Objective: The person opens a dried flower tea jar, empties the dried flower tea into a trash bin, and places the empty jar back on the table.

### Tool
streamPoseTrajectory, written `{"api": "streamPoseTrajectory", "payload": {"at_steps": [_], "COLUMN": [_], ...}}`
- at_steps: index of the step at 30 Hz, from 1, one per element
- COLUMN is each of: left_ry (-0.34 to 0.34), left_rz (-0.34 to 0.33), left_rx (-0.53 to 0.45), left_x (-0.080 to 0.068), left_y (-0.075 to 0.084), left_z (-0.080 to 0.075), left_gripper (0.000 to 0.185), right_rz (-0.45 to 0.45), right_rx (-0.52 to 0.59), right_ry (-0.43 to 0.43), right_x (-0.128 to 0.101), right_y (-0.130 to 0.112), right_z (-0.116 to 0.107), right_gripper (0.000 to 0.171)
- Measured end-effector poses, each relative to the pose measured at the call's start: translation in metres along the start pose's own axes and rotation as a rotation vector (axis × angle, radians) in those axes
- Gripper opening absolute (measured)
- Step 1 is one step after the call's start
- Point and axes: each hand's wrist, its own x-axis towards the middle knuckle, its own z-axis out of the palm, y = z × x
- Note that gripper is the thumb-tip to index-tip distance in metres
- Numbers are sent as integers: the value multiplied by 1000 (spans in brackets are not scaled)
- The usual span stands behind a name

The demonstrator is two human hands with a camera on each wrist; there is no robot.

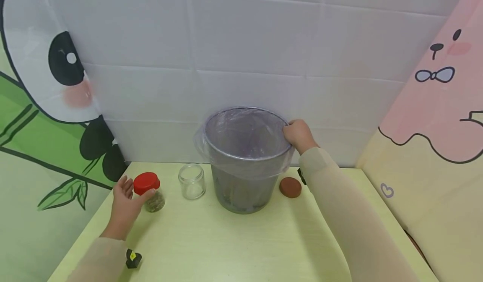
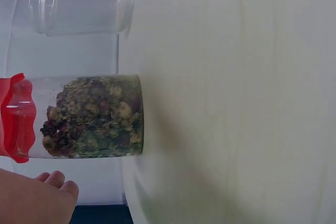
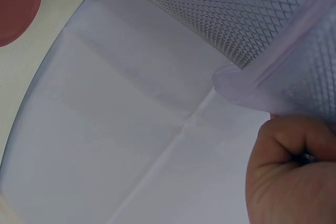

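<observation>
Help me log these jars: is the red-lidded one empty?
No, the left wrist view shows dried, plant-like pieces filling much of the red-lidded jar.

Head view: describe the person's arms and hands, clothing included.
The left sleeve and right sleeve are long and beige, reaching the wrists. The left hand and right hand wear no gloves. A small black device with a yellow mark shows by the left sleeve; a black piece by the right sleeve.
</observation>
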Motion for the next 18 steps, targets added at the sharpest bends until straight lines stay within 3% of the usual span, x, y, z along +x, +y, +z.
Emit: {"api": "streamPoseTrajectory", "payload": {"at_steps": [5,18], "left_ry": [-13,-21], "left_rz": [-32,-59], "left_rx": [18,37], "left_x": [-1,3], "left_y": [-3,-10], "left_z": [4,8], "left_gripper": [115,113], "right_rz": [0,17], "right_rx": [2,7], "right_ry": [3,-20], "right_x": [-1,0], "right_y": [0,-1], "right_z": [0,-1], "right_gripper": [27,36]}}
